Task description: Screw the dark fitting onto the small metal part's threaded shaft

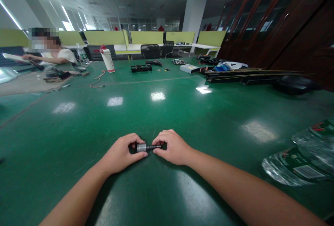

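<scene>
A small silver cylinder with a dark ridged shaft (141,147), much like a small gear motor, lies sideways between my hands, low over the green table (167,114). My left hand (121,153) curls round its silver body, fingers behind and thumb in front. From the right, my right hand (173,146) bends its fingers and thumb about the thin end of the shaft. Its fingertips are at the shaft tip; the exact contact is too small to make out.
Plastic water bottles (300,163) lie at the right. Further back stand a white bottle (107,59), a cord (97,80), a black part (141,68), a white box (189,68) and long dark strips (235,74). A person (56,50) sits at the far left.
</scene>
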`<move>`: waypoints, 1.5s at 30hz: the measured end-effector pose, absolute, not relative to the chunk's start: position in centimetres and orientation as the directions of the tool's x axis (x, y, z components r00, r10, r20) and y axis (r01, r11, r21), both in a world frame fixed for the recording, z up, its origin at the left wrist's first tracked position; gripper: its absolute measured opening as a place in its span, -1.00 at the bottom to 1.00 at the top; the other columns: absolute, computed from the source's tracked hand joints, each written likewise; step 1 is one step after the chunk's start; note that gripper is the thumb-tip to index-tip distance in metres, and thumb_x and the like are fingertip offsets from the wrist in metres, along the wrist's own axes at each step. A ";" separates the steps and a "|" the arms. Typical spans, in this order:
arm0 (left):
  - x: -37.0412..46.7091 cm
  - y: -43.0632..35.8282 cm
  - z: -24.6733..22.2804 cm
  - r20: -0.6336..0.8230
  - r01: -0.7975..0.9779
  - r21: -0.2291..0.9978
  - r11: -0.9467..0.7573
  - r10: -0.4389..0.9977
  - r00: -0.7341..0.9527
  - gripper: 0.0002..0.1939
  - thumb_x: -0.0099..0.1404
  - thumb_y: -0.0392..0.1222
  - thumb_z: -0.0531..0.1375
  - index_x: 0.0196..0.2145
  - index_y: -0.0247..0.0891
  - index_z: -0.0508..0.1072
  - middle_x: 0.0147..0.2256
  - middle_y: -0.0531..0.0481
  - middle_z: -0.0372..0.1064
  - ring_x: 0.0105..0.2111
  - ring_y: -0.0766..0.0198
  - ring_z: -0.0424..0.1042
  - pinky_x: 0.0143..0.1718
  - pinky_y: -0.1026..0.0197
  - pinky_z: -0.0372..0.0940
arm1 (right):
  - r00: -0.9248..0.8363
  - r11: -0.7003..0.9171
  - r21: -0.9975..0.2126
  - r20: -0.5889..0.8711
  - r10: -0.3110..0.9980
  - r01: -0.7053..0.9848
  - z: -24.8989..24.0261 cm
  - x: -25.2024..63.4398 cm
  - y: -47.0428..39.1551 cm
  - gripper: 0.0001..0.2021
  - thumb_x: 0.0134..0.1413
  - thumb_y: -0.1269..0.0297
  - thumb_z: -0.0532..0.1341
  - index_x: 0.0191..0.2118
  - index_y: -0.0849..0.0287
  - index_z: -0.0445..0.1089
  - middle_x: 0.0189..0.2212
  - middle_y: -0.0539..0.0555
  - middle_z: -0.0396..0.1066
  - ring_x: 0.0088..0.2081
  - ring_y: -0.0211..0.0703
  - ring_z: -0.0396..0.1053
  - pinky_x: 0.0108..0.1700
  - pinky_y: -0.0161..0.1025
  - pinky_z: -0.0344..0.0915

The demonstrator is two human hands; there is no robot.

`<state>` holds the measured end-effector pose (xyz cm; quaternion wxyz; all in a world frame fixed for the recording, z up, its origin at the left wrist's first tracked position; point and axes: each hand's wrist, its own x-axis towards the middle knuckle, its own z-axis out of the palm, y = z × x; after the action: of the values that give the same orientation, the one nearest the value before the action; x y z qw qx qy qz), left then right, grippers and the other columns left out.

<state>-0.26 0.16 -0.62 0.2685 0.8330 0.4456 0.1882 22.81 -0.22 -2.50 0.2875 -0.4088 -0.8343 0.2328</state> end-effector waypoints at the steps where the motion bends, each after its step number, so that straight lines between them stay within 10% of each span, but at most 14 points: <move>1: -0.3 0.1 -0.6 0.076 0.641 0.615 -0.459 0.844 0.531 -0.75 0.20 -0.02 0.30 -0.27 -0.23 0.48 -0.34 0.03 0.43 -0.34 0.23 0.37 -0.30 0.24 0.22 | -0.499 0.557 -0.623 0.290 0.817 0.549 -2.5 22.8 -0.2 -0.88 -0.03 0.38 0.38 -0.29 0.13 0.51 -0.40 -0.04 0.47 -0.30 -0.23 0.37 -0.12 -0.21 0.12; 45: -0.2 0.0 -0.3 0.074 0.641 0.611 -0.465 0.840 0.538 -0.77 0.21 -0.03 0.28 -0.26 -0.23 0.49 -0.33 0.01 0.43 -0.33 0.23 0.38 -0.30 0.24 0.23 | -0.481 0.533 -0.631 0.275 0.833 0.563 -2.4 22.8 -0.3 -0.86 -0.06 0.33 0.42 -0.32 0.14 0.49 -0.40 -0.04 0.46 -0.30 -0.22 0.35 -0.14 -0.21 0.13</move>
<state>-0.22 -0.04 -0.29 0.2671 0.8353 0.4431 0.1858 22.76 -0.30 -2.39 0.2862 -0.4215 -0.8276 0.2357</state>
